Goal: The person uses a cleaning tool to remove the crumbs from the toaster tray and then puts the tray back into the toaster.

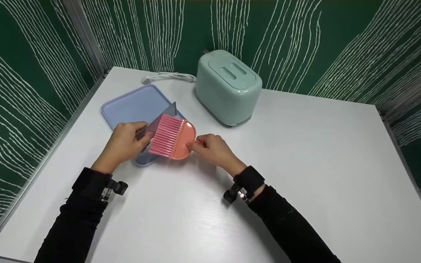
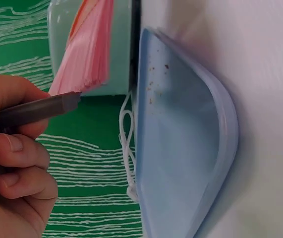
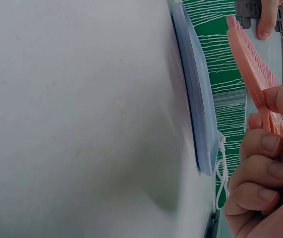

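Note:
In the head view, my left hand (image 1: 125, 142) grips a small grey dustpan (image 1: 171, 109), tilted above the light blue tray (image 1: 133, 106). My right hand (image 1: 215, 150) pinches the handle of a small brush with an orange body (image 1: 185, 140) and pink bristles (image 1: 166, 135). The bristles are turned toward the dustpan, and overlap it in this view. From the left wrist, the bristle tips appear at the dustpan's dark grey part (image 2: 42, 109); whether they touch it I cannot tell. Small brown crumbs (image 2: 151, 83) lie in the tray.
A mint green toaster (image 1: 228, 87) stands behind the brush at the back of the white table (image 1: 305, 164). Its white cord (image 1: 170, 75) lies bundled beside it. Green walls with white line patterns (image 1: 291, 44) border the table. A few tiny specks (image 3: 122, 111) dot the tabletop.

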{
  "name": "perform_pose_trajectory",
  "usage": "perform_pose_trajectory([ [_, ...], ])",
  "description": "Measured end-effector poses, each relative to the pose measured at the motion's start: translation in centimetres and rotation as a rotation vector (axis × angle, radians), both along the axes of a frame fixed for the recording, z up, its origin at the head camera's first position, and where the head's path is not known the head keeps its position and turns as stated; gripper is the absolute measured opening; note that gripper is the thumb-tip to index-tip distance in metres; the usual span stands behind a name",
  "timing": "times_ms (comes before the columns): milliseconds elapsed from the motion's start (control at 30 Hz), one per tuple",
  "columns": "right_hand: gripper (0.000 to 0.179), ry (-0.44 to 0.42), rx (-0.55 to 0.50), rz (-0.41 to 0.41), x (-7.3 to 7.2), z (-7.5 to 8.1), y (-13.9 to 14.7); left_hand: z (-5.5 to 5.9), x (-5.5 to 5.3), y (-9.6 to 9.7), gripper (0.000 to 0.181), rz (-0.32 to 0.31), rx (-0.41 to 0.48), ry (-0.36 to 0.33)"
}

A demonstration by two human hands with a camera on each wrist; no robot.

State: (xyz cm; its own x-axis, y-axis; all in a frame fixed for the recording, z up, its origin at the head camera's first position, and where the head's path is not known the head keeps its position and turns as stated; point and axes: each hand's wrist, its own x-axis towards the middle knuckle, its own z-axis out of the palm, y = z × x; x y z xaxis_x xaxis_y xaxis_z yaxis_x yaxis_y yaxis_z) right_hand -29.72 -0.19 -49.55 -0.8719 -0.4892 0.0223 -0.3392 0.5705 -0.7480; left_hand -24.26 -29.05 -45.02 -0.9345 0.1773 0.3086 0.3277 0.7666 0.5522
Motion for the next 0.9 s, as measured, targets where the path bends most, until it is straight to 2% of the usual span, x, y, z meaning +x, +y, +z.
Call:
perform_pose_trajectory([
  [133, 0.042, 0.003, 0.029, -0.031, -0.2, -0.1, 0.1, 0.1, 0.2, -0.1, 0.01, -0.007, -0.003, 0.058],
  [333, 0.039, -0.043, 0.058, -0.087, -0.3, -0.3, 0.2, 0.1, 0.5, -0.1, 0.007, -0.03, -0.042, 0.147],
  [633, 0.042, -0.09, 0.042, -0.15, -0.4, -0.2, 0.6, 0.1, 1.0, 0.0, 0.01, -0.031, -0.072, 0.184],
  [900, 0.039, -0.11, 0.048, -0.174, -0.6, -0.4, 0.6, 0.2, 1.4, 0.1, 0.01, -0.048, -0.188, 0.249],
])
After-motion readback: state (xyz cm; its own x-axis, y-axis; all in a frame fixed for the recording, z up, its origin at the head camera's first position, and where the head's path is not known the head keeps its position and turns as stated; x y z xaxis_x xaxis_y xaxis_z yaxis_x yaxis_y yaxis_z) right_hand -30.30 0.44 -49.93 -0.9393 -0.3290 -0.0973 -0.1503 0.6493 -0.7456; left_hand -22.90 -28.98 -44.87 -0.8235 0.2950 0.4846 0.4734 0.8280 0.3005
